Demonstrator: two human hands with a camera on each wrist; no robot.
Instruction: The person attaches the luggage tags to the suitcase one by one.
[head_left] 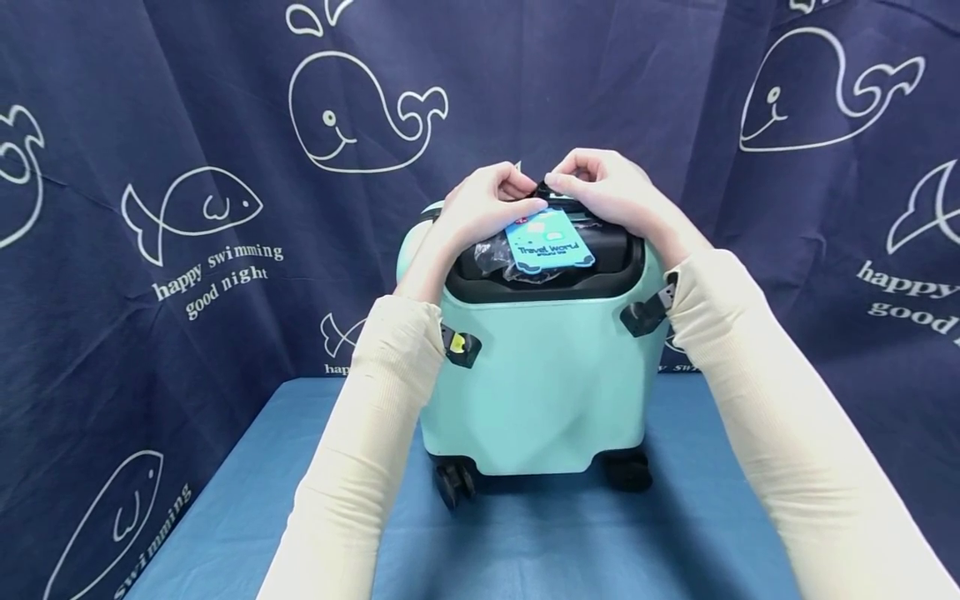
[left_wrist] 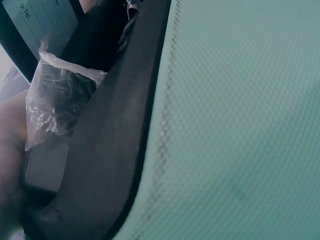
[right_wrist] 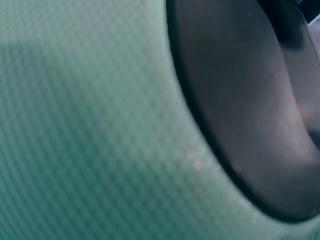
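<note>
A mint-green suitcase (head_left: pixel 540 375) with a black top panel (head_left: pixel 555 290) stands upright on its wheels. The blue "Travel World" tag (head_left: pixel 550 242) hangs at its top, over crumpled clear plastic (head_left: pixel 492 255). Both hands meet above the tag: the left hand (head_left: pixel 487 200) and the right hand (head_left: pixel 615 190) pinch a small black strap piece (head_left: pixel 546 190) with thumbs and curled fingers. In the left wrist view the plastic (left_wrist: pixel 60 95) lies beside the tag's lined back (left_wrist: pixel 42 22). Only the shell (right_wrist: pixel 90 125) and black panel (right_wrist: pixel 240 90) fill the right wrist view.
The suitcase stands on a blue cloth-covered table (head_left: pixel 540 542). Behind it hangs a dark blue curtain (head_left: pixel 585 83) with white whale and fish drawings. Black wheels (head_left: pixel 453 483) show at the suitcase's lower corners.
</note>
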